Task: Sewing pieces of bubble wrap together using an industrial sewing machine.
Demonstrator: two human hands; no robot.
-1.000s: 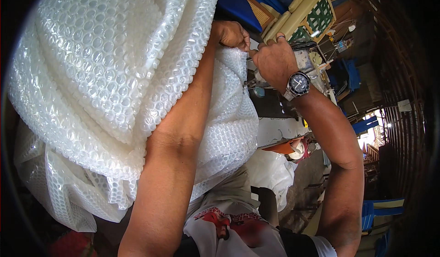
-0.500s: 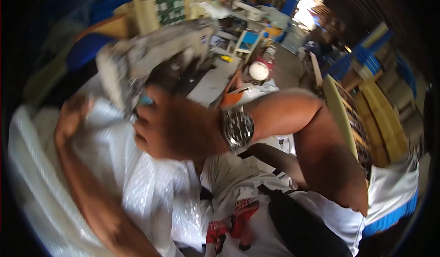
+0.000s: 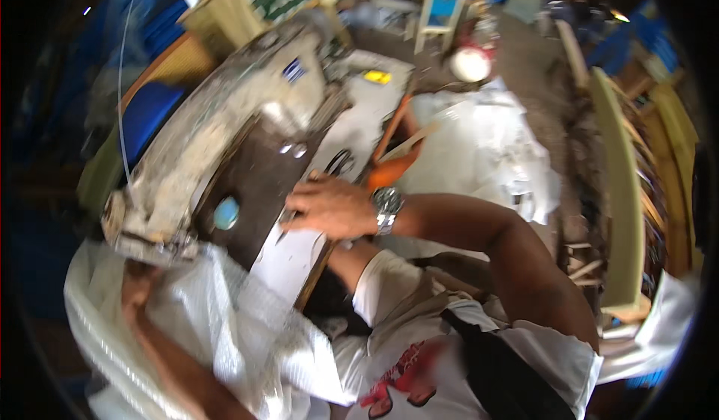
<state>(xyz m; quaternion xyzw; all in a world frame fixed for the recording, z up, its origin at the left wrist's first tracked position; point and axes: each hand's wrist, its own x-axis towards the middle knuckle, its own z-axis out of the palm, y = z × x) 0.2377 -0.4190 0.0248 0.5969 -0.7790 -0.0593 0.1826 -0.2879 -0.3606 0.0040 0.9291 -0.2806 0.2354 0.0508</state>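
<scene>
A worn cream sewing machine (image 3: 202, 128) stands on a table with a dark bed and a white top (image 3: 367, 113). My left hand (image 3: 142, 281) is at the needle end of the machine, beside a translucent white plastic sheet (image 3: 232, 308); shadow hides its fingers. On the white tabletop lies my right hand (image 3: 326, 207), palm down, fingers bent a little and apart. Black looped handles, apparently of scissors (image 3: 342, 161), show just beyond it, and a dark pointed tip shows by its fingertips. A round turquoise piece (image 3: 226, 213) rests on the dark bed.
A yellow object (image 3: 377, 77) lies at the table's far end. More white sheeting (image 3: 479, 150) is heaped beyond the table, near an orange piece (image 3: 393, 169). Cushioned wooden frames (image 3: 618, 188) stand on the right. A thread (image 3: 122, 83) hangs down to the machine.
My right hand has moved from the needle end of the machine rightward onto the white tabletop. The turquoise piece now shows uncovered on the bed. My left hand sits lower in the picture.
</scene>
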